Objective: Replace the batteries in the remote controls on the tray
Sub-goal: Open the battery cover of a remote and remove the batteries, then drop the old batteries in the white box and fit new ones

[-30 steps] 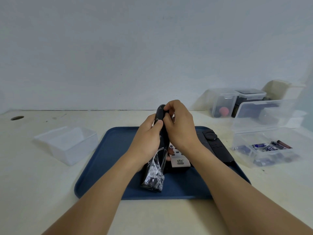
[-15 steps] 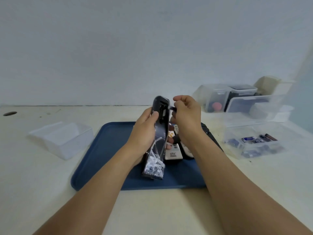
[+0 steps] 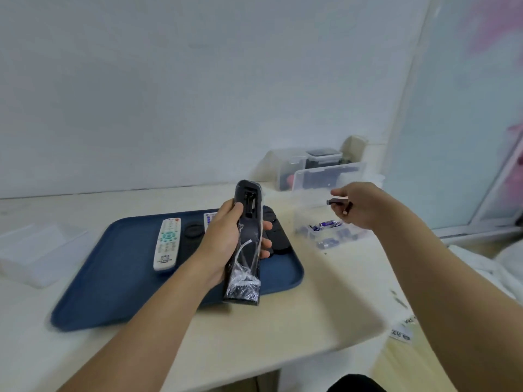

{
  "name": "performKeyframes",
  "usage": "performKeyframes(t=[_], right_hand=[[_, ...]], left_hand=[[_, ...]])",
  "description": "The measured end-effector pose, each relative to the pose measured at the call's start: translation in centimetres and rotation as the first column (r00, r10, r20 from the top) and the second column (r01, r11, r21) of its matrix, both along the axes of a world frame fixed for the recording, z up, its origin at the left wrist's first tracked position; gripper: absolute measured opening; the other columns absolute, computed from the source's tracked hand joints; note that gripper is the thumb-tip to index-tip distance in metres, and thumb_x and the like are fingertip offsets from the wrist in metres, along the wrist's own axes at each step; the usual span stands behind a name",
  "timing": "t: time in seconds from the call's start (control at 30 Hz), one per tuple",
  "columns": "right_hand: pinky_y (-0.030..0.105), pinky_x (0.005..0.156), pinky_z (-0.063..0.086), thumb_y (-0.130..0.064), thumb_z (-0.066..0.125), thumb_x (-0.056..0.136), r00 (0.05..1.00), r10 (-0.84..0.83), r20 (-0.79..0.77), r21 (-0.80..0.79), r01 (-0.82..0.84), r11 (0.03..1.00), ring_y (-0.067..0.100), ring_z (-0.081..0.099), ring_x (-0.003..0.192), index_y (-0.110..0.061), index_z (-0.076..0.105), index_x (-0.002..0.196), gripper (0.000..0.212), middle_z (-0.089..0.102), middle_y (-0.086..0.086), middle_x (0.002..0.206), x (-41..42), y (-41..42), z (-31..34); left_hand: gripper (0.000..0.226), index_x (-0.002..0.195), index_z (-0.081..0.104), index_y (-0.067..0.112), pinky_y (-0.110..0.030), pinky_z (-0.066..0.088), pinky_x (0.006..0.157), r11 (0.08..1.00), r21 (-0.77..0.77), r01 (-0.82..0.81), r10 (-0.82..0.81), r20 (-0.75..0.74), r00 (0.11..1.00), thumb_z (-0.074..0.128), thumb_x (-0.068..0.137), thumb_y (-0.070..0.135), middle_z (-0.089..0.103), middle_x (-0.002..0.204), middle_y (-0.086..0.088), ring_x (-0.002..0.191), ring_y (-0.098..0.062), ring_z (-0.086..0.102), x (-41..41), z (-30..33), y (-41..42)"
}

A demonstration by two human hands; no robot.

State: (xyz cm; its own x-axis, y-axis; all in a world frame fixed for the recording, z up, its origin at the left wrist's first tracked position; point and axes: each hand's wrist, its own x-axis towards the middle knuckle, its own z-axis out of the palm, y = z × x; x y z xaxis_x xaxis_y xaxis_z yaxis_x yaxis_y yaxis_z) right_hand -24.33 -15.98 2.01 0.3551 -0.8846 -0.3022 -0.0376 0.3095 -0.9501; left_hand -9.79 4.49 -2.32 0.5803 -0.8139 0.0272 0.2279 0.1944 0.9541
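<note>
My left hand (image 3: 226, 239) grips a black remote (image 3: 245, 244) in a clear plastic sleeve, held upright over the blue tray (image 3: 113, 278), its open battery compartment facing me. To the right, my right hand (image 3: 359, 205) pinches a small dark battery (image 3: 336, 201) above a clear box of batteries (image 3: 328, 230). A white remote (image 3: 167, 244) lies on the tray, with dark remotes (image 3: 278, 239) partly hidden behind my left hand.
An empty clear box (image 3: 36, 250) stands left of the tray. Several clear lidded containers (image 3: 317, 171) sit at the back right by the wall. The table's front edge runs low across the view, and white cloth (image 3: 486, 267) lies at the right.
My right hand has drawn away from the remote's top to the right, carrying a battery over the battery box. The view has swung right; the white remote now shows.
</note>
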Motion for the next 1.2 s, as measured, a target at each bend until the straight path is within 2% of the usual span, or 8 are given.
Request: performKeyframes(t=[0.17,0.27,0.4,0.53,0.63,0.8,0.93,1.2], right_hand=[[0.048,0.103,0.043,-0.011,0.048,0.101,0.978,0.121,-0.168,0.013,-0.12,0.993,0.048,0.041,0.135,-0.005,0.05,0.122,0.021,0.039,0.032,0.147,-0.3,-0.1,2.0],[0.039,0.102,0.046,-0.014,0.055,0.096,0.995,-0.009,-0.097,-0.16,-0.006,0.987,0.033,0.053,0.12,-0.005,0.055,0.129,0.034,0.049,0.019,0.134,1.0,2.6,1.7],[0.042,0.087,0.057,-0.009,0.057,0.093,0.994,0.068,0.09,-0.431,-0.023,0.902,0.015,0.06,0.076,-0.017,0.066,0.094,0.011,0.068,0.008,0.093,6.1,11.9,0.9],[0.023,0.069,0.053,-0.002,0.057,0.093,0.839,0.509,-0.195,-0.771,-0.451,0.449,0.0,0.064,0.078,-0.018,0.072,0.101,0.023,0.072,-0.006,0.098,13.6,20.2,0.2],[0.026,0.099,0.044,0.005,0.048,0.091,0.701,0.513,-0.495,-0.799,-0.599,0.048,0.013,0.057,0.12,-0.014,0.067,0.124,0.042,0.065,0.0,0.13,19.9,23.6,-0.6],[0.03,0.118,0.027,0.0,0.043,0.098,0.486,0.396,-0.779,-0.597,-0.767,-0.233,0.018,0.035,0.144,-0.022,0.045,0.148,0.056,0.041,-0.003,0.156,26.3,26.6,-2.6],[0.033,0.115,0.035,0.006,0.042,0.09,0.392,0.355,-0.849,-0.486,-0.843,-0.232,0.02,0.04,0.141,-0.026,0.049,0.146,0.065,0.044,-0.001,0.153,27.7,27.4,-4.5],[0.038,0.104,0.046,0.009,0.042,0.083,0.497,0.395,-0.773,-0.604,-0.766,-0.219,0.023,0.058,0.123,-0.018,0.072,0.122,0.055,0.064,0.003,0.133,27.3,26.6,-6.8]], left_hand=[[0.031,0.128,0.048,0.006,-0.039,0.054,0.049,1.0,-0.013,-0.011,0.011,-0.008,1.0,0.033,0.111,0.028,0.07,0.088,-0.026,0.054,-0.031,0.06,0.4,0.0,0.3],[0.024,0.122,0.054,0.011,-0.035,0.05,0.051,0.999,0.003,-0.048,0.048,-0.023,0.999,0.045,0.108,0.029,0.07,0.085,-0.021,0.054,-0.028,0.058,1.9,0.4,2.0],[0.024,0.113,0.061,0.009,-0.033,0.054,0.053,0.97,0.074,-0.233,0.234,-0.003,0.972,0.063,0.098,0.028,0.071,0.078,-0.013,0.054,-0.024,0.062,5.6,1.4,5.6],[0.031,0.105,0.065,0.002,-0.032,0.055,0.051,0.878,0.158,-0.451,0.45,0.045,0.892,0.068,0.093,0.03,0.068,0.082,-0.014,0.053,-0.022,0.063,10.0,2.8,10.9],[0.031,0.109,0.065,0.0,-0.032,0.056,0.05,0.786,0.118,-0.607,0.604,0.066,0.794,0.068,0.093,0.027,0.067,0.085,-0.015,0.052,-0.022,0.061,13.4,3.4,16.4],[0.03,0.109,0.065,0.003,-0.034,0.057,0.056,0.623,0.151,-0.768,0.77,0.057,0.635,0.072,0.09,0.025,0.068,0.084,-0.014,0.059,-0.025,0.066,17.9,1.6,24.0],[0.033,0.11,0.061,0.013,-0.034,0.057,0.06,0.579,0.201,-0.79,0.802,0.032,0.596,0.079,0.085,0.02,0.07,0.091,-0.017,0.07,-0.026,0.069,19.5,-0.8,25.8],[0.029,0.104,0.07,0.001,-0.028,0.057,0.058,0.681,0.014,-0.732,0.732,0.032,0.681,0.079,0.078,-0.007,0.071,0.084,-0.016,0.063,-0.021,0.068,19.9,-2.5,24.0]])
